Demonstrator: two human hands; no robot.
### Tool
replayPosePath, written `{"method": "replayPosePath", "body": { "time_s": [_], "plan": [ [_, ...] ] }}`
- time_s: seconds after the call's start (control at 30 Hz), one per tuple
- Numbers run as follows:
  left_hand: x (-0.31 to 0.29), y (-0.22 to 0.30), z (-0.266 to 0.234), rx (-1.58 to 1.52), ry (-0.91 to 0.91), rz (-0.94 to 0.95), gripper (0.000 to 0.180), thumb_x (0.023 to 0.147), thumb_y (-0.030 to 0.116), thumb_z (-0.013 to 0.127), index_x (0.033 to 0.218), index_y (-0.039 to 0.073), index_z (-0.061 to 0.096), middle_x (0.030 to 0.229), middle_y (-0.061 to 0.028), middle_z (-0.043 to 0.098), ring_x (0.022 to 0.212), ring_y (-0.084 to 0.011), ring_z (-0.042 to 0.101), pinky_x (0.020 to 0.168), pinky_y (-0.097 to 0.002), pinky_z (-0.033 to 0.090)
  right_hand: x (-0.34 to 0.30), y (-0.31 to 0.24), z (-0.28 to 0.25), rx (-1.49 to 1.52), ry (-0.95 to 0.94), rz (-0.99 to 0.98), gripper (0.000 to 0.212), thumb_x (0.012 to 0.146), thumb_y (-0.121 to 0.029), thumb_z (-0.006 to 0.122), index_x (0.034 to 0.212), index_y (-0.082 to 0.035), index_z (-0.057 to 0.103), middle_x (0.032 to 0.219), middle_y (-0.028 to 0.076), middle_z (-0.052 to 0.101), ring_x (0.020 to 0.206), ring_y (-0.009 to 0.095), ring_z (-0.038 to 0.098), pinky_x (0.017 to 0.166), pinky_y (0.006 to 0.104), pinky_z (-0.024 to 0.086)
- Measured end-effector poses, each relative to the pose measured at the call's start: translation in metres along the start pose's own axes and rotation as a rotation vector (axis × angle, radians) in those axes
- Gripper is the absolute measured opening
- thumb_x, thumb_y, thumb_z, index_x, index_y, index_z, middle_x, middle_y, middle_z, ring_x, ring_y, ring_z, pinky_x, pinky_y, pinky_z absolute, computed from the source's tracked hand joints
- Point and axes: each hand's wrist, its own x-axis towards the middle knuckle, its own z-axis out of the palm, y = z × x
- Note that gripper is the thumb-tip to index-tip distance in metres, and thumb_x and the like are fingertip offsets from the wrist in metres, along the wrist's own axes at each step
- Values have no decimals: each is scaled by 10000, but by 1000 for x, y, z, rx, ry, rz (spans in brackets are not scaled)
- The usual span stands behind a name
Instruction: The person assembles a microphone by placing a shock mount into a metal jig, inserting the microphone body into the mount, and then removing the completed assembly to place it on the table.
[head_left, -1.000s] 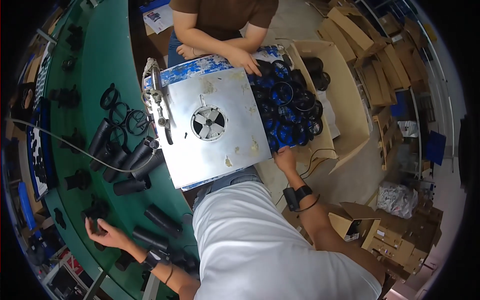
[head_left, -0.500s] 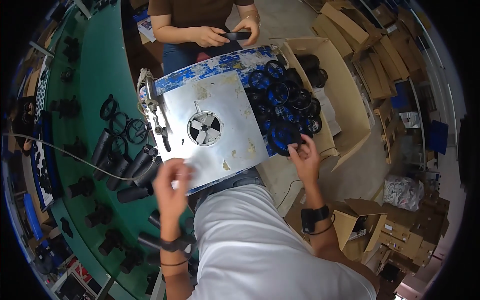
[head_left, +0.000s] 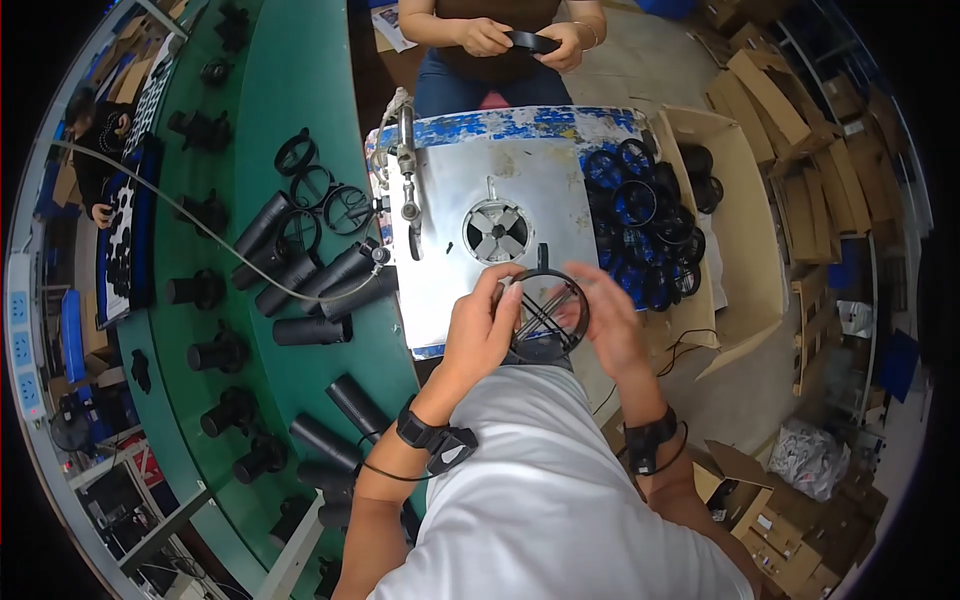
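Observation:
Over the near edge of the metal plate [head_left: 440, 300], my left hand [head_left: 480, 325] is closed on the left rim of a black plastic ring [head_left: 545, 348]. Crossed spokes span the ring, and a short tab sticks up from its top. My right hand [head_left: 615, 330] is at the ring's right side, its fingers smeared by motion, so I cannot tell whether it grips the rim. Beyond the ring, a round fixture [head_left: 498, 232] with metal segments is set in the plate. A metal clamp-like cylinder [head_left: 407, 170] stands at the plate's left edge.
Many similar black rings [head_left: 640, 205] lie piled right of the plate, beside an open cardboard box [head_left: 755, 260]. On the green bench [head_left: 270, 390] at left lie black tubes [head_left: 312, 330] and rings. Across the table, a person's hands [head_left: 565, 48] hold a black ring.
My right hand has brought a ring from the pile leftward to in front of my body. My left hand has moved right and taken hold of it. The view has shifted left.

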Motion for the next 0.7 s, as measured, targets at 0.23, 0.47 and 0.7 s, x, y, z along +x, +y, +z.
{"method": "replayPosePath", "body": {
  "time_s": [0.23,0.47,0.7],
  "plan": [
    [1,-13,-18,88,55,-5,259,999,210,491,1167,28,565,646,-51,600,495,-97,510,486,-263,401,21,30,12,-542,-303,31,339,842,24,644,1142,27,488,971,80,596,782,131,642,744,262,549],
    [-6,-24,-21,156,-51,58,428,891,131,621,1275,35,458,733,-79,619,597,-146,565,562,-286,446,28,49,11,-611,-167,27,298,841,60,587,1111,34,463,905,82,592,724,133,636,691,258,543],
    [-9,-45,-24,198,-30,-108,553,745,12,697,1252,55,480,754,-7,553,621,-62,481,574,-222,415,39,71,-2,-790,-223,20,262,809,24,617,1027,31,471,708,68,568,598,99,595,521,249,469]
  ]
}}
